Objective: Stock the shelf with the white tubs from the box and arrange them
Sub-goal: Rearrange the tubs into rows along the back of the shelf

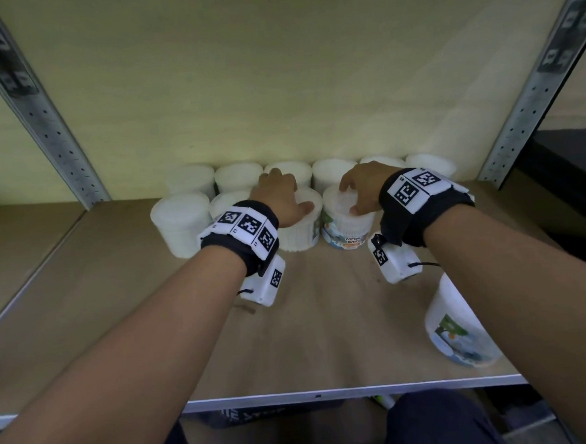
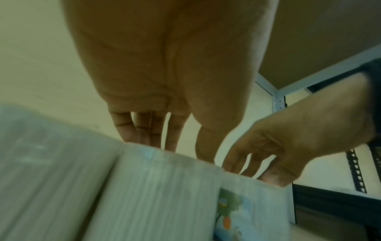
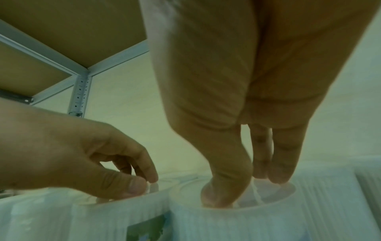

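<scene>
Two rows of white tubs stand at the back of the wooden shelf [image 1: 308, 330]. My left hand [image 1: 283, 195] grips a front-row tub [image 1: 301, 235] from above, thumb on the near rim and fingers over the far side. Beside it on the right, my right hand [image 1: 355, 194] grips the lid of a tub [image 1: 348, 228] labelled cotton buds. In the left wrist view my left hand [image 2: 175, 146] reaches over its tub [image 2: 160, 195]. In the right wrist view my right hand [image 3: 245, 187] has its thumb on the lid of its tub [image 3: 237, 225]. The two held tubs touch.
One more labelled tub [image 1: 459, 328] sits alone near the shelf's front right corner. Perforated metal uprights [image 1: 56, 133] [image 1: 531, 97] frame the bay, and another shelf board [image 3: 62, 32] is overhead. Bare board lies between the rows and the front edge [image 1: 329, 393].
</scene>
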